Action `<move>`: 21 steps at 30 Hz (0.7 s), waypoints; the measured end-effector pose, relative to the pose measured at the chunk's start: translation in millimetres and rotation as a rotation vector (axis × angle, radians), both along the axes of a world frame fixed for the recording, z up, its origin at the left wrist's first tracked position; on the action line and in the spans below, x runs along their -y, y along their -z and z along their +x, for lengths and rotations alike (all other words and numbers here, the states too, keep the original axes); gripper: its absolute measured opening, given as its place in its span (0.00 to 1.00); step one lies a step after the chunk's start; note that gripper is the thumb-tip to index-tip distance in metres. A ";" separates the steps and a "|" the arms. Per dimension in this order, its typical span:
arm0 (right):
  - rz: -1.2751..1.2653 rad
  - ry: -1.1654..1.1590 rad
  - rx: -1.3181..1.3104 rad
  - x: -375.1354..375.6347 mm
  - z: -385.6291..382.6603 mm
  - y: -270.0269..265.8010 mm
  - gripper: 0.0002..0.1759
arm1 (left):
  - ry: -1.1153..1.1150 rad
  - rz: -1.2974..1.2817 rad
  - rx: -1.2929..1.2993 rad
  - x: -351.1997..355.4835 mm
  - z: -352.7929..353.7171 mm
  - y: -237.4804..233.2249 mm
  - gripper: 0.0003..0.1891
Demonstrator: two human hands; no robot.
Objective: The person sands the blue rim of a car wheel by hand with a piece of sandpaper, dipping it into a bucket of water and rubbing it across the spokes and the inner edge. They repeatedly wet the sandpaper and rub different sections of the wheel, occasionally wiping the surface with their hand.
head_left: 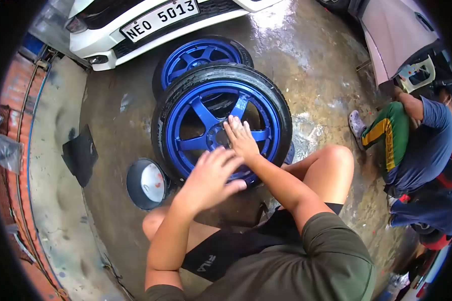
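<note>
A blue spoked car wheel with a black tyre [282, 108] lies in front of my knees, its face turned up. My right hand [242, 140] rests on it near the hub, fingers stretched out and pale at the tips. Closer to me, my left hand [211, 178] is raised over the wheel's near edge, with spread fingers and nothing in it. Behind this wheel is a second blue wheel [186, 51], partly covered by the first.
To the left stands a dark bucket [134, 183] with something white in it. A black sheet [79, 156] lies by the wall. A white car [93, 44] is ahead. At the right, a crouching person [427, 145] is beside an open car door [394, 35].
</note>
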State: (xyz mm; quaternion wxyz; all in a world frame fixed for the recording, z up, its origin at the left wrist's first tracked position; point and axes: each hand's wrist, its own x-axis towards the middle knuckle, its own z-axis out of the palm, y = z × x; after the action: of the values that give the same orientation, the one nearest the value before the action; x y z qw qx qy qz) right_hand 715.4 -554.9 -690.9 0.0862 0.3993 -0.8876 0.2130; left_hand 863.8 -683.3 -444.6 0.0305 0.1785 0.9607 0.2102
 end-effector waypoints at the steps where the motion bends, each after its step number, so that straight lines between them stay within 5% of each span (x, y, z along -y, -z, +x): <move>1: -0.026 0.004 0.057 -1.2 -5.4 -9.6 0.46 | -0.035 0.108 -0.017 16.8 -14.8 16.7 0.32; 4: -0.171 0.254 0.053 15.1 -17.0 -31.2 0.48 | -0.086 -0.187 0.057 43.2 -33.3 19.6 0.29; 7: -0.137 0.194 0.089 21.8 6.1 -6.7 0.48 | -0.052 0.282 0.195 50.0 -54.7 13.9 0.30; 13: -0.033 0.378 -0.015 43.8 -25.4 -32.5 0.49 | -0.020 -0.032 0.146 47.3 -42.1 13.4 0.33; 17: 0.121 0.169 0.104 24.0 13.2 -3.4 0.51 | -0.035 0.015 0.224 45.9 -36.6 4.0 0.35; 21: -0.122 0.345 -0.033 48.6 -22.4 -34.1 0.48 | -0.098 -0.065 0.196 47.2 -22.5 9.5 0.35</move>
State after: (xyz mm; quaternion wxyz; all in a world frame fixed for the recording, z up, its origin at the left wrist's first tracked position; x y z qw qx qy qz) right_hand 693.0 -603.4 -656.8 0.1600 0.2385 -0.9268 0.2421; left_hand 841.3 -730.6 -454.1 0.1200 0.1090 0.9670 0.1967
